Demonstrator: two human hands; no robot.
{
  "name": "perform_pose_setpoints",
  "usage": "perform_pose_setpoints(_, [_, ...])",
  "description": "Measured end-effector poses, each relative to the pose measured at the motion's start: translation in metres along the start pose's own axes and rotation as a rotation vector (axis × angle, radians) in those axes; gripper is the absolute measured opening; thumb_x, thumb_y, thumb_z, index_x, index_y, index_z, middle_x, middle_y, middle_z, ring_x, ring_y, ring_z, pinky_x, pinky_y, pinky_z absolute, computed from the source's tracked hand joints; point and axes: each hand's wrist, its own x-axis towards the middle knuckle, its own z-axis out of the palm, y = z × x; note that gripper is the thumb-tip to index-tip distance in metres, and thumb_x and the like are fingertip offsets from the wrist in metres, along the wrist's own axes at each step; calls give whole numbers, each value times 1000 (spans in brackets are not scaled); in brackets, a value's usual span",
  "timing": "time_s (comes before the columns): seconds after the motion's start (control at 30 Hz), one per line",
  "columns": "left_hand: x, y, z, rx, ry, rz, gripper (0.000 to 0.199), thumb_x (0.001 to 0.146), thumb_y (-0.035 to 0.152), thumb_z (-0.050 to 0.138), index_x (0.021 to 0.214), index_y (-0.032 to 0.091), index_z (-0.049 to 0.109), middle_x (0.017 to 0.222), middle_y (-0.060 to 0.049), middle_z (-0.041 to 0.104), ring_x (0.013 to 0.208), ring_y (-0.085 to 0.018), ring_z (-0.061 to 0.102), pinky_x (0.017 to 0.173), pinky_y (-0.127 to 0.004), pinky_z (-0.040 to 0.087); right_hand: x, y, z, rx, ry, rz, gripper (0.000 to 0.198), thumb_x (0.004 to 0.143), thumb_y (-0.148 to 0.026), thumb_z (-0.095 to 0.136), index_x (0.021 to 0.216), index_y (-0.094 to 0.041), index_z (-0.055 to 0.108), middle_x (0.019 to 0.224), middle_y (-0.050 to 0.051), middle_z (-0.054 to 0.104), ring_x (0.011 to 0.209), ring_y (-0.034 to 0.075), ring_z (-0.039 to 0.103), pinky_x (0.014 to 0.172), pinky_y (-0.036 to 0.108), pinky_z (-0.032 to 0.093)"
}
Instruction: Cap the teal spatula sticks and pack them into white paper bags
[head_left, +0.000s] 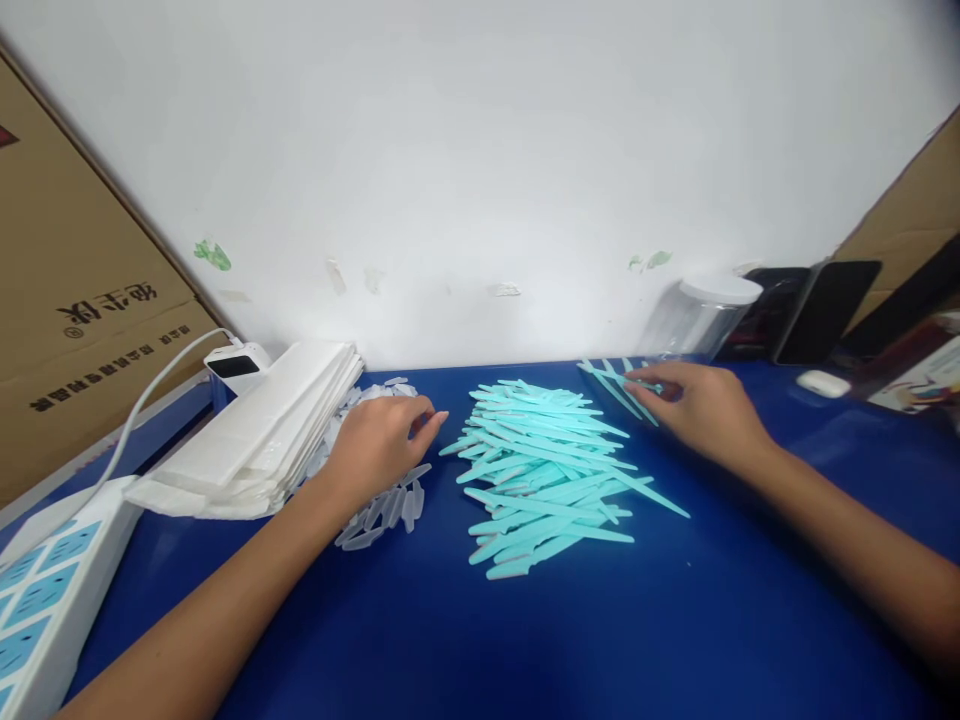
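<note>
A heap of turquoise eyebrow razors [536, 460] lies in the middle of the blue table, their handles pointing mostly to the right. Beyond its right end, my right hand [694, 400] pinches one eyebrow razor between thumb and fingers, just over a small group of the same razors [611, 385] by the wall. My left hand [386, 435] hovers over a pile of small translucent blade covers [390, 510], left of the heap. Its thumb and fingers are closed together; whatever they hold is too small to make out. The hand hides part of the covers.
White paper-like sleeves [259, 430] are stacked at the left, near a power strip [60, 580] and a small white device with a cable [238, 365]. A clear jar with a white lid [705, 310] and a dark phone [825, 310] stand back right. Cardboard [97, 300] borders the left.
</note>
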Motion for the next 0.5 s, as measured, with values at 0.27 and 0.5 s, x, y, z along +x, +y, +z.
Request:
perform_pose_setpoints(0.27, [6,-15,-10,55,-111,-89,37,108,51,54,98,23,78,84,-7,78,78,-29,69,65,-36,34,-1,7,12,-62,-193,-138,35,98,-49,66,108,-23,87,92,8,81,70,23,68,66,37,49])
perform_pose_setpoints(0.5, [8,-24,-17,-95,-193,-42,34,102,50,61,90,23,77,74,-4,74,68,-22,65,65,-34,37,0,3,9,-1,-248,-136,40,102,-50,59,111,-23,87,92,8,82,70,24,69,67,38,51])
